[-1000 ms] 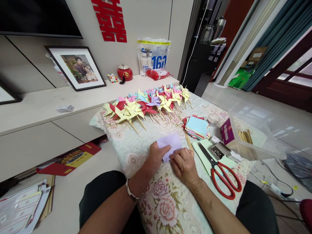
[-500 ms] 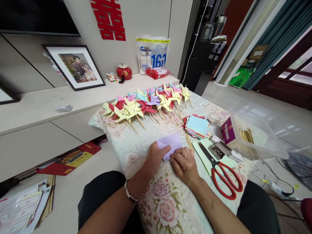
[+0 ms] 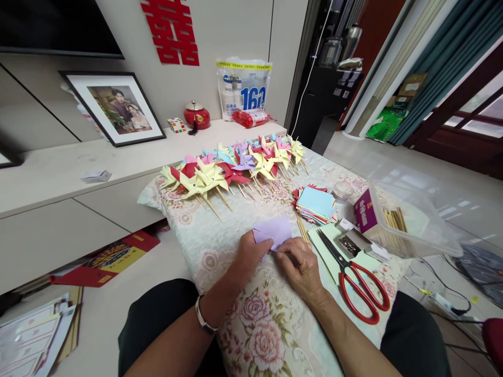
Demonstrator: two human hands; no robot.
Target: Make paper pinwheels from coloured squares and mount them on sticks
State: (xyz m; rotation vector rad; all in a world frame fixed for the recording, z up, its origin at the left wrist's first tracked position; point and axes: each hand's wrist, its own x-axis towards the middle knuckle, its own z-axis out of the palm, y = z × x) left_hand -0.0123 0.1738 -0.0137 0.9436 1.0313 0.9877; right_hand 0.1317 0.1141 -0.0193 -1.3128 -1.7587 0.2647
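Both hands are closed on a lilac sheet of paper [image 3: 280,229] above the flowered cloth. My left hand [image 3: 248,255] grips its left side, thumb lying across the front. My right hand [image 3: 302,266] pinches the lower right edge between thumb and fingers; a small flap hangs below, partly hidden by the fingers. Right of my right hand lie scissors with red handles [image 3: 363,293], open-bladed on pale green paper [image 3: 324,246]. Behind them sits a stack of coloured paper squares [image 3: 315,203], light blue on top. Several wooden sticks [image 3: 302,229] lie beside it.
Finished paper pinwheels [image 3: 243,162] on sticks cover the far side of the table. At right are a small box of metal pins [image 3: 349,246], a round clear container [image 3: 342,190] and a clear plastic bin [image 3: 418,235] holding sticks. Behind stands a cabinet with a framed photo [image 3: 113,107].
The lilac paper has shifted slightly in my hands, and my right fingers have moved a little along its lower edge. The whole view has drifted slightly.
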